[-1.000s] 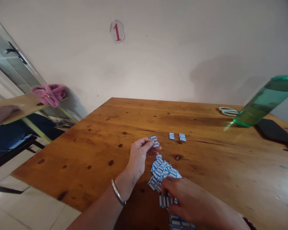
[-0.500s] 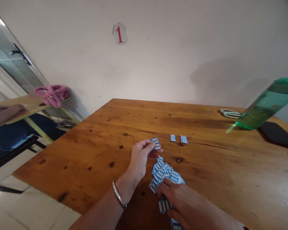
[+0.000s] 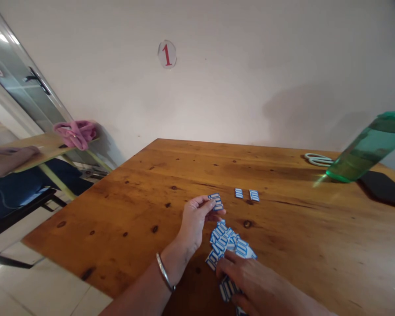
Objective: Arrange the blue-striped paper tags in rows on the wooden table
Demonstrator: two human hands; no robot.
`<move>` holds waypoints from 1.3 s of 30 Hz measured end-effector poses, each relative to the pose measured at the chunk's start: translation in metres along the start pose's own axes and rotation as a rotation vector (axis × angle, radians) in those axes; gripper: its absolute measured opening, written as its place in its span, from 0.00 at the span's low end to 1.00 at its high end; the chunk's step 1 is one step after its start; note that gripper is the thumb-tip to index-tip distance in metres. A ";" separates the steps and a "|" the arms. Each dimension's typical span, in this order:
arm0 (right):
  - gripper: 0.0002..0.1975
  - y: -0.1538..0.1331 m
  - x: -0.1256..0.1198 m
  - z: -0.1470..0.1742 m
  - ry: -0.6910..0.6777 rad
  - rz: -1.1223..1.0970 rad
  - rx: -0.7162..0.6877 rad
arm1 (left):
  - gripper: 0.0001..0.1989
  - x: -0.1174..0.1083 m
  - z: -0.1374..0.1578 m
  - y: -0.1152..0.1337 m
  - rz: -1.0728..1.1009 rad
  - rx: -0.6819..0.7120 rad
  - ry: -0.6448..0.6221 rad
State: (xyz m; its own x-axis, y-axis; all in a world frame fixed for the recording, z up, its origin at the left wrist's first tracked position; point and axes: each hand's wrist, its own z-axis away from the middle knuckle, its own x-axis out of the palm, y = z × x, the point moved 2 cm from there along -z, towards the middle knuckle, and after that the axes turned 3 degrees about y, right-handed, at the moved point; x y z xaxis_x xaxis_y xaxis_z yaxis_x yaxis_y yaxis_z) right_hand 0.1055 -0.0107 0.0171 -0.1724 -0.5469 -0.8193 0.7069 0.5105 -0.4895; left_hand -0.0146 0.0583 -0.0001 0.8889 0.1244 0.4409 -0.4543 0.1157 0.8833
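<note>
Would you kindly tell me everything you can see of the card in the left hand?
The card is small, flat and paper-like, pale with blue-outlined bars. The left hand pinches it, the thumb covering part of its face. It is slightly tilted, just beyond the pile of similar cards. Whether several are stacked, I cannot tell.

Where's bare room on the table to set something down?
Bare wood lies between the left hand and the table's left edge, and right of the two separate cards, short of the green bottle. Crowded: the card pile at the right hand, and far right, with bottle, white cable and dark flat object.
</note>
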 end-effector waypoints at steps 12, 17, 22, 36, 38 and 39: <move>0.13 0.001 0.006 0.002 0.094 0.131 -0.083 | 0.08 0.000 0.000 -0.003 -0.014 -0.008 -0.005; 0.09 0.008 0.019 -0.008 0.167 0.277 -0.199 | 0.07 0.000 0.000 -0.003 -0.018 -0.010 0.002; 0.06 0.027 0.043 -0.023 0.250 0.453 -0.237 | 0.08 -0.002 -0.001 -0.003 -0.029 -0.008 0.005; 0.01 0.050 0.005 -0.027 0.561 -0.820 0.090 | 0.10 -0.001 0.001 -0.006 -0.068 -0.043 0.020; 0.07 0.060 0.004 -0.028 0.610 -1.122 0.133 | 0.10 0.000 0.003 -0.006 -0.078 -0.053 0.021; 0.09 0.064 0.004 -0.029 0.623 -1.243 0.148 | 0.10 0.001 0.003 -0.006 -0.084 -0.059 0.020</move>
State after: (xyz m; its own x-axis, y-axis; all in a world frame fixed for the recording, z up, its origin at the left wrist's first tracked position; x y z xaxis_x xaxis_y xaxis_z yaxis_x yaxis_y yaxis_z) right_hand 0.1306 0.0387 -0.0266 -0.9772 -0.1832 0.1072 -0.0739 -0.1799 -0.9809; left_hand -0.0109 0.0544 -0.0041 0.9230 0.1313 0.3618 -0.3814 0.1843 0.9059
